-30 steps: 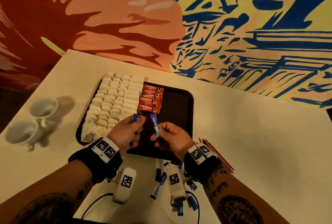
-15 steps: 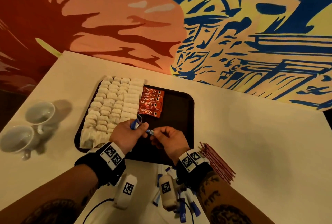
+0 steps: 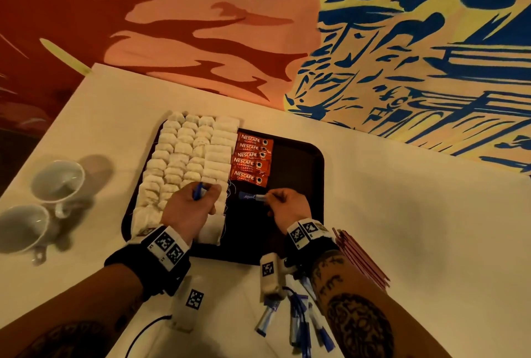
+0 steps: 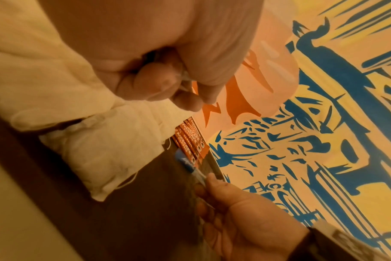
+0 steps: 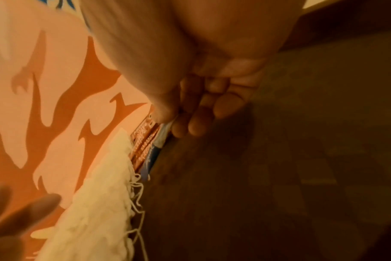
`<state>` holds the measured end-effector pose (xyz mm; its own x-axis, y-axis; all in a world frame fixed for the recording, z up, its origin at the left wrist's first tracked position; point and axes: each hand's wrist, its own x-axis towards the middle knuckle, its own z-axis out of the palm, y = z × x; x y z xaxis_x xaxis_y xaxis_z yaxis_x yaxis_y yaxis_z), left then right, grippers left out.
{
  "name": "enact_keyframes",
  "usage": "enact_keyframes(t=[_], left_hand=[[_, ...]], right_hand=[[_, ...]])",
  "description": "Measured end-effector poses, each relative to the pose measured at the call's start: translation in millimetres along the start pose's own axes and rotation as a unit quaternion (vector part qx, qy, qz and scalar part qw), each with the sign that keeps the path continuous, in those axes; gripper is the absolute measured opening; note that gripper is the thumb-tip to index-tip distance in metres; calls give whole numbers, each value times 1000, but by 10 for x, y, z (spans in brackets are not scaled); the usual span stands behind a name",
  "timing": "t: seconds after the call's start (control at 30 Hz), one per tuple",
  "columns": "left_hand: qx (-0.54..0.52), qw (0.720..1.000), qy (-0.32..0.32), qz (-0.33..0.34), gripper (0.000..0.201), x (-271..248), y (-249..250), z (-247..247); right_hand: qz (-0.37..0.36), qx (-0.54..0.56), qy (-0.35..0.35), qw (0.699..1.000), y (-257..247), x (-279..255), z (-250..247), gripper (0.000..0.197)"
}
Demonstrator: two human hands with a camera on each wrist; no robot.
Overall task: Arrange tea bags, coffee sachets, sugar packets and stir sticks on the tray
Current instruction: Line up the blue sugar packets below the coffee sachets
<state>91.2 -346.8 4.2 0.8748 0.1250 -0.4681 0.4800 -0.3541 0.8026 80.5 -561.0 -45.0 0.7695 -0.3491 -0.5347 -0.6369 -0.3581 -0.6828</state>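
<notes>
A dark tray [image 3: 301,156] holds rows of white tea bags [image 3: 186,153] on its left and several red coffee sachets [image 3: 251,158] beside them. My right hand [image 3: 283,205] pinches the end of a blue sugar stick [image 3: 250,196] that lies flat on the tray just below the red sachets [image 5: 143,139]; the same stick [image 5: 154,150] shows under the thumb in the right wrist view. My left hand [image 3: 192,205] hovers over the tea bags [image 4: 96,150], fingers curled round more blue sugar sticks [image 3: 198,191].
Two white cups [image 3: 43,202] lie at the table's left. A bundle of red stir sticks [image 3: 362,260] rests right of the tray's near corner. Several loose blue sugar sticks [image 3: 298,320] lie on the table near my right forearm. A painted wall stands behind.
My right hand has moved the blue sugar stick from upright down onto the tray below the red sachets. The left hand has drawn apart to the left, over the tea bags.
</notes>
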Motion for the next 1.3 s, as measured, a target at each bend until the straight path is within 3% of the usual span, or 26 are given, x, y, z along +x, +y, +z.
enact_keyframes(t=[0.1,0.27,0.57,0.97,1.3], left_hand=[[-10,1000,0,-3,19,54,-17,-38],[-21,1000,-8,-6,20,152,-47,-84],[-9,1000,-14,-15,26,224,-124,-116],[-12,1000,-19,-16,25,189,-62,-148],[-56,995,-72,-31,39,246,-142,-165]], right_hand=[[10,-62,0,998,-33,130,113,21],[48,-70,35,996,-83,215,256,29],[85,1,57,995,-178,224,282,23],[89,-48,43,994,-207,201,262,36],[89,26,45,995,-290,93,196,30]])
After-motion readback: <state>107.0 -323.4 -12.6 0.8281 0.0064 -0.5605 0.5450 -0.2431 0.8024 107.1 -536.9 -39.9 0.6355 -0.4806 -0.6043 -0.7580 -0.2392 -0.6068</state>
